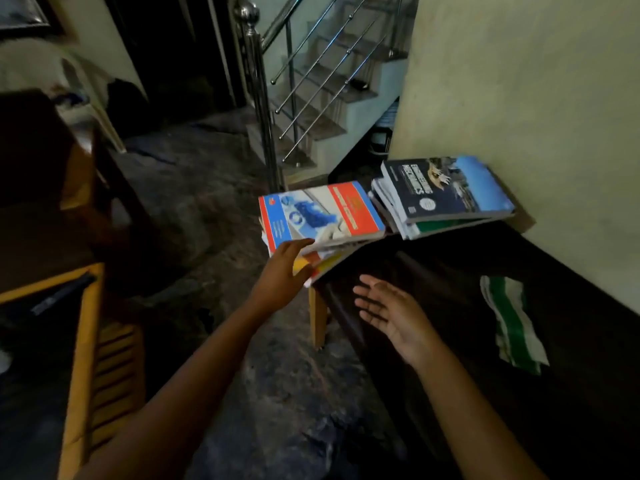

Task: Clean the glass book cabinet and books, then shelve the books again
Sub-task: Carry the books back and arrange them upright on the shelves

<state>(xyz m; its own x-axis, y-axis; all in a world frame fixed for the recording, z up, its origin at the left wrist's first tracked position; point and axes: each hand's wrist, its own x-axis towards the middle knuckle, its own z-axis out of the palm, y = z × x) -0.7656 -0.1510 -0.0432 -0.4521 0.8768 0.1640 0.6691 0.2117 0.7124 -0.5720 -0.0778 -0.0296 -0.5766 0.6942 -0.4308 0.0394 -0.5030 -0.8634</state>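
Closest to me, both forearms reach forward and neither of the hands has closed on anything. My right hand (pixel 388 308) hovers palm-up with fingers spread above the dark surface (pixel 433 271), just beside the near stack of books (pixel 322 216) but apart from it. My left hand (pixel 282 268) is at that stack's near corner. Its straight fingers lie against the edge of the top red-and-blue cover and the thumb sits lower by a yellow book. I read this as touching, not yet a real grip.

Off to the right on the same surface lies a crumpled green-and-white cloth (pixel 514 320), well apart from both hands. The near stack sits fanned and tilted at the surface's corner, partly hanging over the edge. Just behind it, against the wall, a second stack (pixel 446 195) lies under a dark-blue cover. Beyond are a steel-railed staircase (pixel 322 84) and the floor. The glass cabinet is nowhere in view.

I judge this to be the step of gathering books, either for wiping or for carrying back to the shelves, though I cannot tell which. The next move calls for sliding the right hand under the overhanging side while the left clamps the near corner. Both then need to square up the fan, as the loose lower books look liable to slip out.
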